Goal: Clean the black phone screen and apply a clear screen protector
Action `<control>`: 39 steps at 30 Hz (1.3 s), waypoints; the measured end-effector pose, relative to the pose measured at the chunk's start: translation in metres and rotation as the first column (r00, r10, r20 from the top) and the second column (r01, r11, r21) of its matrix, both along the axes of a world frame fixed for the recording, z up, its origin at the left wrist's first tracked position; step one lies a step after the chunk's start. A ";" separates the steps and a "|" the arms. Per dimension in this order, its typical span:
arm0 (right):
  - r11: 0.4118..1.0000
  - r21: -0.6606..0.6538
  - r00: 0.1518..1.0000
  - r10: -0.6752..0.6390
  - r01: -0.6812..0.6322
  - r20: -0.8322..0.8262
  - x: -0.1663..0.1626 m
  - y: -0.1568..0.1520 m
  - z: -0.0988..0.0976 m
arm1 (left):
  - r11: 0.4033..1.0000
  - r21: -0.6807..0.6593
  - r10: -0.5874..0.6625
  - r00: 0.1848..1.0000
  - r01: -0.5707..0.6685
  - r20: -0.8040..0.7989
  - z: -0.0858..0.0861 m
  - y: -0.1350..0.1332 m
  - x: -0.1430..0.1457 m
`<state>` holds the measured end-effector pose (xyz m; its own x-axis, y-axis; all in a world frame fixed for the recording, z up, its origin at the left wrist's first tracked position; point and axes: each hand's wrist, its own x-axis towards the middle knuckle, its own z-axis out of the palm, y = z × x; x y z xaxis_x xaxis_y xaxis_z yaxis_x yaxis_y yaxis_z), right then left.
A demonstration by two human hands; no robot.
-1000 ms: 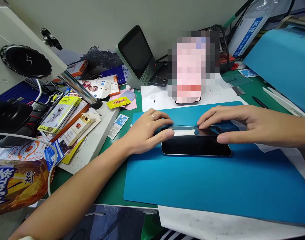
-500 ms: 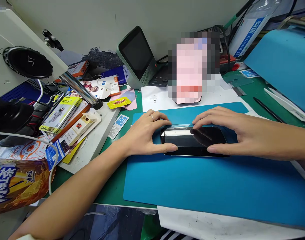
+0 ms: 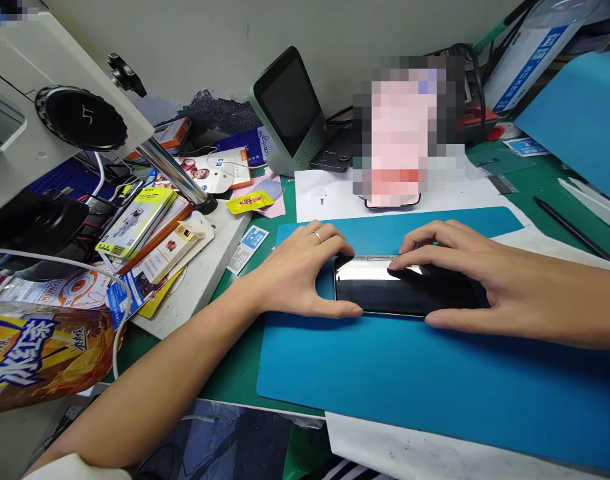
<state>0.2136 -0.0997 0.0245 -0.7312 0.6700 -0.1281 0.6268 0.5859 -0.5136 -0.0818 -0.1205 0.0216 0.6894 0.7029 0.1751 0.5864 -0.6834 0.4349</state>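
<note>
A black smartphone (image 3: pixel 379 295) lies lengthwise on the blue mat (image 3: pixel 385 380), its glossy screen up with a bright reflection along the upper part. My left hand (image 3: pixel 297 273), a ring on one finger, clasps its left end, thumb at the near edge and fingers at the far edge. Over the right part is my right hand (image 3: pixel 477 283), its thumb against the near edge and a fingertip on the screen near the far edge. The right end of the phone is partly hidden by that hand. A clear strip shows along the far edge.
Behind the mat stand a small display device (image 3: pixel 289 100) and a blurred pink phone-shaped item (image 3: pixel 399 140). Boxes (image 3: pixel 135 223) and a microscope-like stand (image 3: pixel 79 120) crowd the left, near a bottle of brown drink (image 3: pixel 49 353). A black pen (image 3: pixel 575 230) lies right.
The view has shifted, so most things sit further right. My right index fingertip rests further onto the screen, and the bright reflection on the glass is wider. Both hands stay at the smartphone.
</note>
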 end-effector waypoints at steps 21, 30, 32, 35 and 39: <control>0.999 0.031 1.000 0.004 -0.004 -0.019 -0.007 -0.003 0.002 | 1.000 -0.012 -0.018 0.999 0.018 -0.030 0.001 0.000 -0.001; 0.999 0.040 0.999 0.003 -0.001 -0.052 -0.007 -0.001 -0.001 | 1.000 0.003 -0.027 0.999 0.027 -0.034 0.000 0.001 -0.001; 0.999 0.045 0.998 0.004 -0.001 -0.055 -0.006 -0.002 -0.001 | 1.000 -0.003 -0.024 0.999 0.024 -0.039 0.001 0.001 -0.001; 0.998 0.056 0.998 0.013 -0.010 -0.055 -0.006 -0.002 -0.001 | 1.000 -0.014 -0.020 0.999 0.019 -0.047 0.000 0.001 -0.001; 0.999 0.049 0.997 0.019 -0.016 -0.070 -0.007 -0.003 -0.001 | 1.000 -0.026 -0.019 0.999 0.018 -0.044 0.000 0.002 -0.001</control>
<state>0.2068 -0.1031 0.0234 -0.7489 0.6612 -0.0438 0.5797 0.6216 -0.5269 -0.0828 -0.1183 0.0213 0.7089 0.6938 0.1267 0.5927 -0.6835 0.4261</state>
